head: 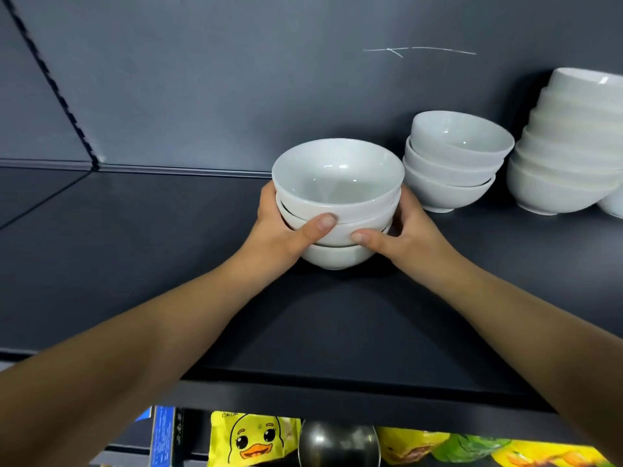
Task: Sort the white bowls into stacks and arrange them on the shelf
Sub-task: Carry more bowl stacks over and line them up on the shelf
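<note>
Left hand (pixel 279 227) and right hand (pixel 404 234) clasp a three-bowl stack (pixel 337 203) from both sides, on or just above the shelf (pixel 135 264), left of another stack (pixel 451 170); placing step, next probably settle it level, then let go.

I'm at a shop: dark slotted shelving (pixel 135 264), stacked bowls (pixel 451 163), duck-print packets (pixel 249 439) on the tier below.

Dark grey wall (pixel 202 79) w/ white scratch (pixel 418 50) upper right, slotted rail (pixel 50 79) upper left. Matte dark shelf (pixel 135 247) mid-frame; yellow duck packet (pixel 253 439) along bottom.
</note>
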`<state>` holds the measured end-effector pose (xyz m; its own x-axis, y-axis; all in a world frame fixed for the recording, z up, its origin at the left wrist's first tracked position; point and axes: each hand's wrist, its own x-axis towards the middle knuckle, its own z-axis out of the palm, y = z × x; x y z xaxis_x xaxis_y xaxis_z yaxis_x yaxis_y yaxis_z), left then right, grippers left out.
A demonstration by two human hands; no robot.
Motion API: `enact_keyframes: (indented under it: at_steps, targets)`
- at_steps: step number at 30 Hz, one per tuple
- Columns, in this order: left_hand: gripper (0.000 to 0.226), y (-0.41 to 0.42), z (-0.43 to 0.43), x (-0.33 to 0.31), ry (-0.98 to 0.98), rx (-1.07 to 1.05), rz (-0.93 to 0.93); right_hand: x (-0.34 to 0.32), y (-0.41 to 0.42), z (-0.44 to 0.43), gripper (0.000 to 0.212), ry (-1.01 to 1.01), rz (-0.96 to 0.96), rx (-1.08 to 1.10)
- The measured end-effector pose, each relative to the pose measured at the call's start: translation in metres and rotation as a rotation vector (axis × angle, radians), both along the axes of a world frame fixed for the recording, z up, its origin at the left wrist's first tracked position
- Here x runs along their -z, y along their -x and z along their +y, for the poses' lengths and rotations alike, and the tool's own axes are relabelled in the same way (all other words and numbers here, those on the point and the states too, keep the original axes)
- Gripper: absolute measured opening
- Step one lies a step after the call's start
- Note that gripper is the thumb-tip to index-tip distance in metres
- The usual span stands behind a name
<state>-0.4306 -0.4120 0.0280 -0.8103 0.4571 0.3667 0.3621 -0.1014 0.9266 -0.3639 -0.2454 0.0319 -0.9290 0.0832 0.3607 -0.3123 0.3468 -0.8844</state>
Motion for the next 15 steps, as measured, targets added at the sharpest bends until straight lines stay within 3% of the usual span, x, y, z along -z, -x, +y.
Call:
enact_keyframes:
  at_steps: [4,8,11,15]
  targets:
    - [0.114,0.000,0.002,0.003,0.004,0.022,-0.027,0.002,-0.002,0.000,0.084,0.056,-0.005,-0.024]
    - [0.117,0.001,-0.002,0.005,-0.027,0.084,-0.103,0.006,0.002,-0.006,0.124,0.218,-0.005,-0.091]
    - [0.104,-0.003,-0.001,0.003,-0.074,0.099,-0.135,0.004,0.004,-0.011,0.116,0.297,0.001,-0.115]
    - [0.112,-0.013,-0.003,0.001,-0.103,0.057,-0.161,0.006,0.005,-0.015,0.099,0.371,0.019,-0.116]
